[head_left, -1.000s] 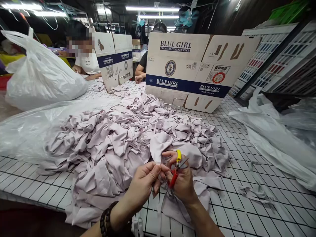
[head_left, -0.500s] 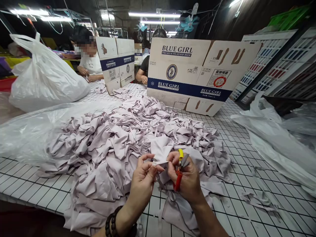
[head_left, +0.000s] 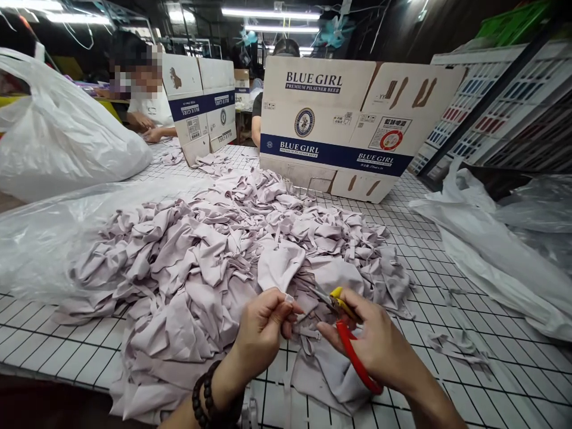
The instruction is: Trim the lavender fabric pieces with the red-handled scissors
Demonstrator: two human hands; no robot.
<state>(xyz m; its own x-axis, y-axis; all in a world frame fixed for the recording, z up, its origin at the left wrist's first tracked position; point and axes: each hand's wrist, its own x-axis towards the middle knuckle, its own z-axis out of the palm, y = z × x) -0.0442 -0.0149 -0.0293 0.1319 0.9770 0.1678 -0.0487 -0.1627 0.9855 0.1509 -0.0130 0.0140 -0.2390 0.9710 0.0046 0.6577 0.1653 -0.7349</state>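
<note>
My left hand, with a dark bead bracelet at the wrist, pinches the edge of a pale lilac fabric piece. In my right hand is a pair of scissors with one yellow and one red handle. Their blades point left toward the pinched edge, a short distance from the left fingers. Beneath and beyond both hands spreads a big heap of the same lilac fabric pieces. Another lilac piece lies on the table just below the right hand.
Two cardboard sheets stand upright behind the heap. White plastic bags lie at both sides. Fabric scraps are on the grid-patterned table. A person sits at the far left, another behind the larger sheet.
My right hand has moved right, away from the left fingers, and the scissors have swung from folded in the palm to pointing at the fabric. The left hand keeps its pinch. The view shifted slightly.
</note>
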